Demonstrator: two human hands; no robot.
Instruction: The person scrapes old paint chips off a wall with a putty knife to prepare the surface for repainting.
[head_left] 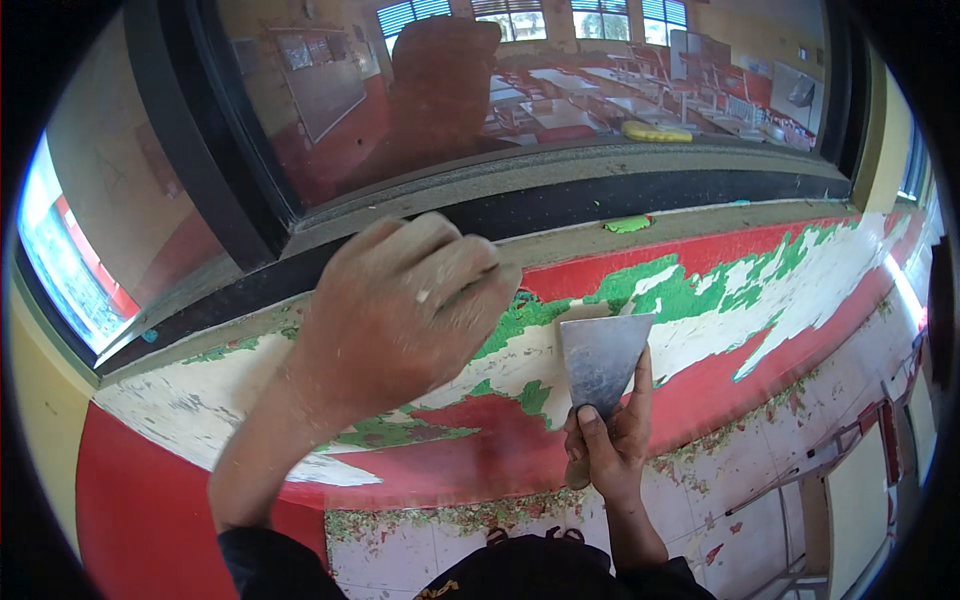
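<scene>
My right hand (607,440) grips a metal scraper (600,362) by its handle, blade up and pressed flat against the wall below a window. The wall (700,340) shows red paint with patches scraped down to green and white layers. My left hand (400,315) is raised in front of the wall under the window sill, fingers curled into a loose fist, dusted with white; I see nothing in it.
A dark-framed window (540,90) above looks into a room with desks and chairs. A green paint flake (627,224) lies on the sill. Paint chips (470,515) litter the tiled floor along the wall's foot. A red metal frame (880,430) stands at right.
</scene>
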